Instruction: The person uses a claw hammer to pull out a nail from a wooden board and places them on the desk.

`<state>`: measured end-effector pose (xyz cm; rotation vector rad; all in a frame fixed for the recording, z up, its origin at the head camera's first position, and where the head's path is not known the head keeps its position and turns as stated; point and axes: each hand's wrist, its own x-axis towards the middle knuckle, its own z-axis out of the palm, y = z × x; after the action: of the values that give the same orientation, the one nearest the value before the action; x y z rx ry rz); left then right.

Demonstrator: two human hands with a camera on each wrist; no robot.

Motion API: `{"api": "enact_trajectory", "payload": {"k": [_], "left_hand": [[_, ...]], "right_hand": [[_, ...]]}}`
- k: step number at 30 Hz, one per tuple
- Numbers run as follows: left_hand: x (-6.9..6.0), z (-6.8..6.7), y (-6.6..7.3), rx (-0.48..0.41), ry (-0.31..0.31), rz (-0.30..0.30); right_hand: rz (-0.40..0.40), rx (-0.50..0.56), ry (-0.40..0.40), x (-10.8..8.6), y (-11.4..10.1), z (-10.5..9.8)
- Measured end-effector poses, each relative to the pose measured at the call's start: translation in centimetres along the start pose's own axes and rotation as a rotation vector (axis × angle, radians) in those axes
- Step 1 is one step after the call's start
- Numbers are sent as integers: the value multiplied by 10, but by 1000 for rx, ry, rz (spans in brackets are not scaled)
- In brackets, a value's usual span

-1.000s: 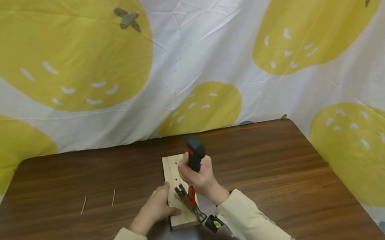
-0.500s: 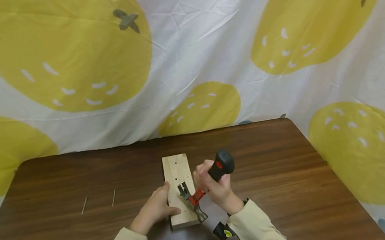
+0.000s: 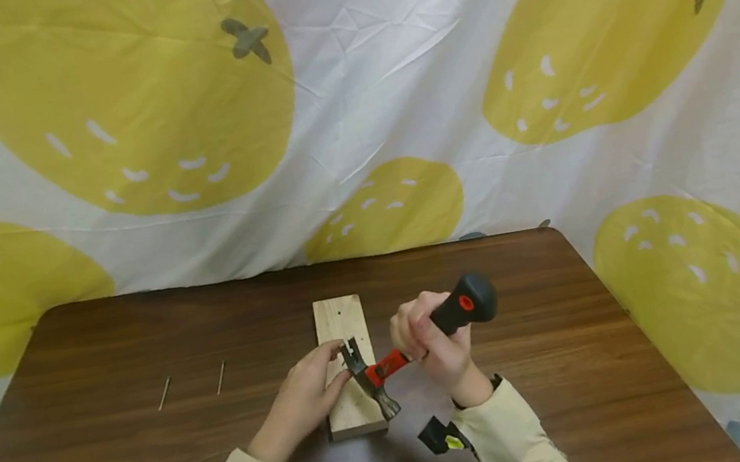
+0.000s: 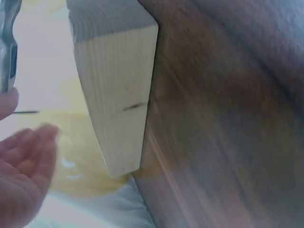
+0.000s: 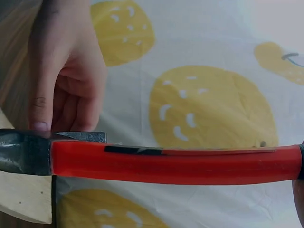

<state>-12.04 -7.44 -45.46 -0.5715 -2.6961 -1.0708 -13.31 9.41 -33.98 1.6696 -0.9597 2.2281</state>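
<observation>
My right hand (image 3: 434, 342) grips a claw hammer (image 3: 384, 368) by its black and red handle, the head hanging over the pale wooden board (image 3: 356, 419). The board lies lengthwise on the table and has small dark holes along its top. My left hand (image 3: 304, 391) is at the hammer's claw, thumb and fingers spread to either side. In the left wrist view, a thin dark nail-like rod (image 4: 26, 112) shows between thumb and fingers, with a gap below it. The right wrist view shows the left thumb close to the hammer head; contact cannot be told.
Two loose nails, a left one (image 3: 164, 393) and a right one (image 3: 220, 377), lie on the brown wooden table (image 3: 536, 318) left of the board. A white cloth (image 3: 219, 243) with yellow fruit prints hangs behind the table's far edge.
My left hand has let go of the board's left edge and risen to the hammer head. My right hand has moved right, tilting the hammer handle from near upright toward the right.
</observation>
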Motion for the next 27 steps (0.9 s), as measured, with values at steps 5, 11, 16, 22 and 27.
{"api": "enact_trajectory", "payload": {"k": [5,11,16,22,27], "left_hand": [[0,6,2,-34,203,147],[8,-3,-6,-102,410,150],[12,-22,-34,-5,446,-106],[-3,-36,-67,115,185,-515],[-7,-35,-78,144,64,-573]], "right_hand": [[12,26,-5,4,-4,-1],[113,63,-16,0,-9,-3],[150,85,-9,-8,-16,-11],[183,87,-17,-11,-28,-17],[202,85,-14,-15,-33,-22]]}}
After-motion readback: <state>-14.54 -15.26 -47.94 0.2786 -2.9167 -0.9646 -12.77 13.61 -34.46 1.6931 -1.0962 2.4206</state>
